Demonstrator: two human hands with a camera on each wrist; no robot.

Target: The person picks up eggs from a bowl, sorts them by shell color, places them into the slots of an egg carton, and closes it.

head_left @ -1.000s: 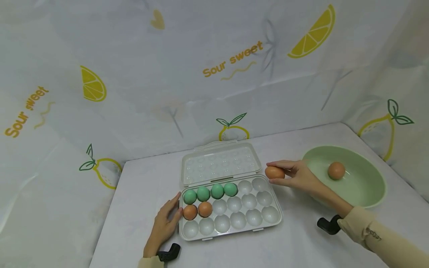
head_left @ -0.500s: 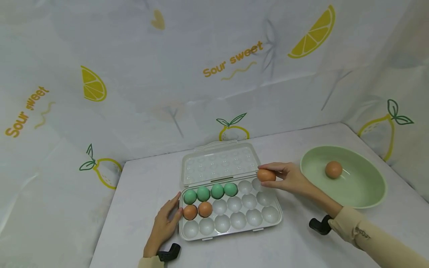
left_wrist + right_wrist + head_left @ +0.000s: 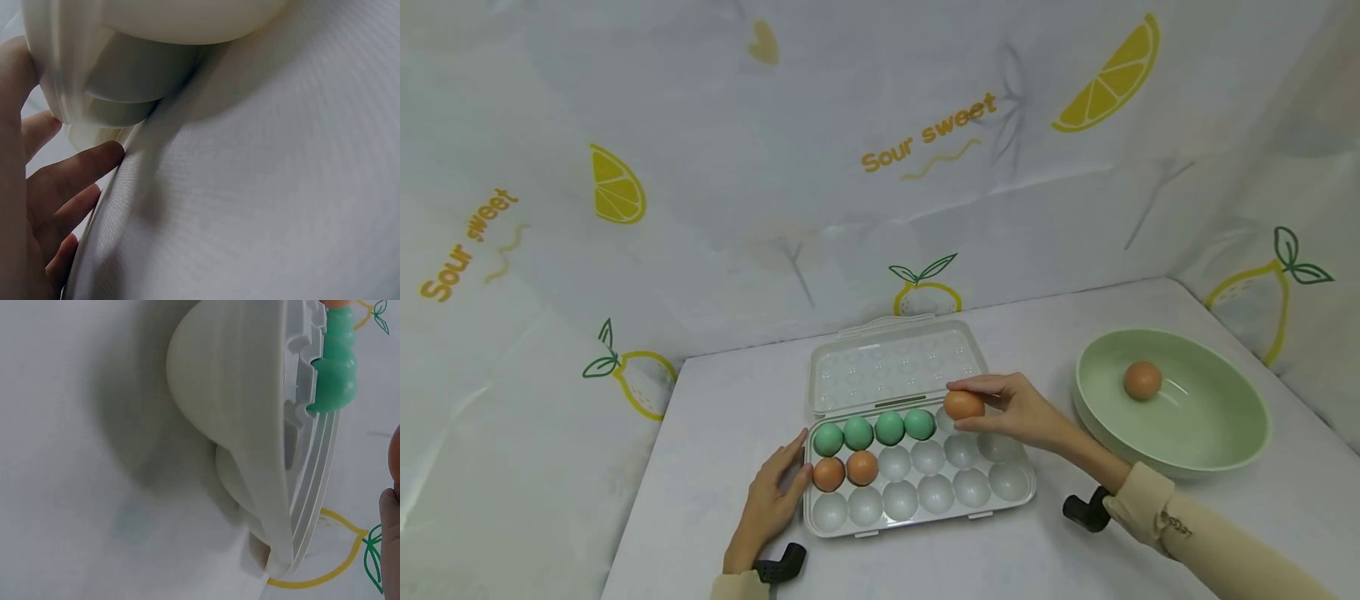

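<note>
Over the back row of the egg tray (image 3: pixel 1000 500), the right hand (image 3: pixel 1011 408) now holds a brown egg (image 3: pixel 963 405), pinched between thumb and fingers (image 3: pixel 977 384), just beside the fourth green egg (image 3: pixel 919 424). A second ago the same egg hung outside the tray's right edge, close to the green bowl (image 3: pixel 1240 450); half a second ago it had reached the tray's far right corner; now it has travelled further left and sits above the empty cups next to the green row, not yet set down. The bowl still carries one brown egg (image 3: pixel 1142 380), which has barely shifted. The left hand (image 3: pixel 772 500) has not moved: it rests on the surface (image 3: pixel 715 417) with straight fingers pressed against the tray's left end, touching the wall rather than gripping it, as the left wrist view shows with fingertips (image 3: pixel 94 159) laid along the rim. The tray holds four green eggs in the back row and two brown eggs (image 3: pixel 846 471) in the middle row, the same count as before; its clear lid (image 3: pixel 895 362) lies open behind. Judging from the egg's path, the carry from the bowl is almost done and the hand is lining up over an empty cup; the lowering and the release are what remain, and the steadying left hand suggests the tray is being kept from sliding.
</note>
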